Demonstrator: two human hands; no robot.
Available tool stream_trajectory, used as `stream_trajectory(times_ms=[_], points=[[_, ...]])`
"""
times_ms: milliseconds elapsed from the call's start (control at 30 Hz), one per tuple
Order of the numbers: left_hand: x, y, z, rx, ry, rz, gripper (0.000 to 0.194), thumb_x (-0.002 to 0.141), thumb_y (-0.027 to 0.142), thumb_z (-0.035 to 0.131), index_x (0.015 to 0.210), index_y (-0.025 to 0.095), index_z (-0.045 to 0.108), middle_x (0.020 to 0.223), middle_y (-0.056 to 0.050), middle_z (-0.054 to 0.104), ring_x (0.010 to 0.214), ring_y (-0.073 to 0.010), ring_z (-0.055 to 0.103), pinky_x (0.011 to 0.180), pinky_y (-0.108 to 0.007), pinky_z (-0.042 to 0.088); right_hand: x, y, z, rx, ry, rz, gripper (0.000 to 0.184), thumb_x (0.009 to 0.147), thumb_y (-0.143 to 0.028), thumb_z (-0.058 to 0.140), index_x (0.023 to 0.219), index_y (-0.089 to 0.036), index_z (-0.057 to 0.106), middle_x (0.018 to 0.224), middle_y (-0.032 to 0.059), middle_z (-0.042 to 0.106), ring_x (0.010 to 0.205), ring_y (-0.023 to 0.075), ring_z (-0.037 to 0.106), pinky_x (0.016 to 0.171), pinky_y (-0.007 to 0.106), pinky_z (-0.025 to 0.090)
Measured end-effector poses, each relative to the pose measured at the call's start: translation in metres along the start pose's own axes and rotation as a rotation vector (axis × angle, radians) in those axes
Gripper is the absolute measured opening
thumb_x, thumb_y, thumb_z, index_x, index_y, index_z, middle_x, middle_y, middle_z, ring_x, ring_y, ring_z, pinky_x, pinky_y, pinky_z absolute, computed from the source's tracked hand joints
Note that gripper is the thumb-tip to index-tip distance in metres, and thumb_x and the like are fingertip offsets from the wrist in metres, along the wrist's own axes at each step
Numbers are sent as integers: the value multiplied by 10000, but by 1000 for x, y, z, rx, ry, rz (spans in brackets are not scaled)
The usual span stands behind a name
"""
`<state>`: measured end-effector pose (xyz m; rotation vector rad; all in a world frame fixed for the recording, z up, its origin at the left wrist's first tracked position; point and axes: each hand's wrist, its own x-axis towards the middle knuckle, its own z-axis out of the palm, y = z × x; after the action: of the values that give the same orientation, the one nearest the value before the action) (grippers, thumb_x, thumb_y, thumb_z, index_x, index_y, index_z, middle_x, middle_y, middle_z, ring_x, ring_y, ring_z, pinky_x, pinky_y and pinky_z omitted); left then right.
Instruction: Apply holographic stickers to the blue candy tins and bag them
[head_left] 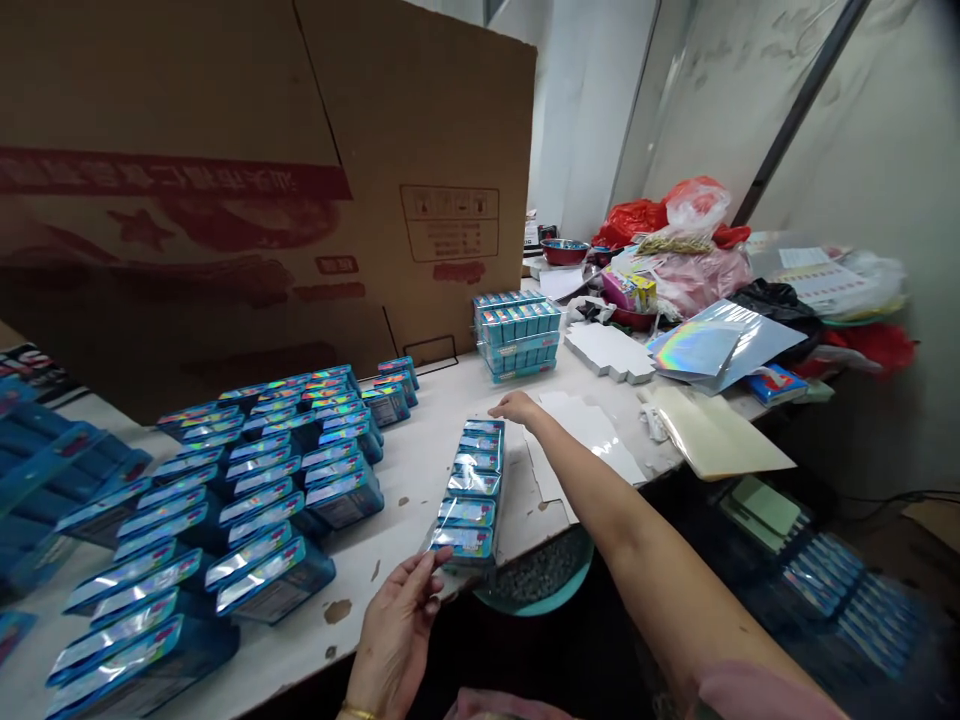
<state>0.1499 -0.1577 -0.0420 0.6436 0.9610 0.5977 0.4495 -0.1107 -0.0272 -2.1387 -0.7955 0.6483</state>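
A row of small blue boxes wrapped in clear film (471,490) lies on the white table (409,470) near its front edge. My left hand (396,630) pinches the near end of the row, fingers closed on the film. My right hand (517,408) reaches out to the far end, fingers curled against the last box. Many more blue boxes with shiny tops (247,500) stand in rows to the left of the wrapped row.
A big brown cardboard box (262,180) stands at the back. A wrapped stack of blue boxes (517,335), flat white cards (607,352), holographic sheets (712,345), red bags (675,215) and clutter fill the right. A teal basin (540,585) sits below the table edge.
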Motion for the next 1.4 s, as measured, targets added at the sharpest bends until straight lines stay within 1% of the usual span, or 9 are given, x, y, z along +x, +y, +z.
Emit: stream_trajectory(times_ms=[167, 267, 433, 533, 667, 833, 967, 1100, 1400], points=[[2, -2, 10, 7, -4, -122, 97, 700, 78, 586, 788, 114, 610, 656, -29, 605, 458, -32, 469, 396, -124, 370, -2, -4, 1, 136, -73, -43, 173, 545, -175, 676, 460, -146, 529, 410, -52, 464, 460, 71, 433, 476, 185, 356], [9, 5, 8, 52, 30, -95, 55, 663, 68, 612, 708, 101, 612, 574, -10, 559, 426, -19, 422, 366, -106, 315, -6, -7, 2, 225, -41, -73, 152, 574, -159, 641, 481, -147, 523, 417, -55, 470, 452, 68, 434, 476, 186, 357], [32, 71, 24, 201, 78, 74, 66, 600, 112, 642, 654, 124, 606, 581, 17, 521, 472, -36, 430, 369, -118, 307, -6, -22, -27, 435, 81, -145, 170, 592, -179, 620, 481, -154, 494, 434, -58, 470, 446, 62, 424, 487, 192, 363], [55, 134, 64, 334, -35, 226, 84, 627, 165, 611, 572, 141, 552, 523, 37, 461, 445, -41, 379, 351, -141, 272, 7, -42, -66, 589, 211, -241, 201, 596, -208, 622, 467, -151, 478, 424, -63, 452, 424, 52, 399, 462, 190, 344], [100, 212, 143, 459, -129, 381, 108, 712, 142, 542, 608, 113, 531, 550, 18, 466, 469, -32, 372, 370, -142, 237, 49, -76, -129, 593, 403, -360, 221, 620, -233, 623, 494, -141, 466, 427, -70, 429, 420, 39, 383, 449, 178, 340], [165, 271, 238, 400, -232, 507, 58, 748, 102, 536, 701, 80, 510, 592, 11, 475, 499, -9, 379, 429, -123, 238, 137, -108, -204, 531, 524, -502, 206, 689, -204, 595, 551, -116, 469, 520, -30, 463, 527, 60, 475, 499, 191, 377], [214, 289, 296, 418, -216, 526, 69, 747, 90, 550, 710, 60, 500, 591, 13, 468, 491, -1, 369, 444, -131, 214, 208, -115, -238, 502, 606, -499, 207, 721, -170, 560, 551, -114, 456, 550, -16, 452, 585, 86, 513, 525, 211, 393], [255, 298, 336, 443, -193, 493, 62, 755, 68, 529, 701, 61, 498, 580, 4, 474, 503, -16, 374, 450, -167, 186, 257, -115, -246, 509, 715, -365, 203, 687, -138, 570, 528, -124, 446, 514, -28, 429, 562, 100, 507, 526, 226, 398], [297, 302, 380, 501, -99, 517, 43, 717, 55, 533, 679, 74, 539, 550, 6, 475, 497, -47, 353, 478, -223, 189, 328, -100, -250, 454, 819, -264, 139, 639, -207, 585, 558, -101, 544, 495, -48, 455, 525, 80, 481, 575, 226, 396]])
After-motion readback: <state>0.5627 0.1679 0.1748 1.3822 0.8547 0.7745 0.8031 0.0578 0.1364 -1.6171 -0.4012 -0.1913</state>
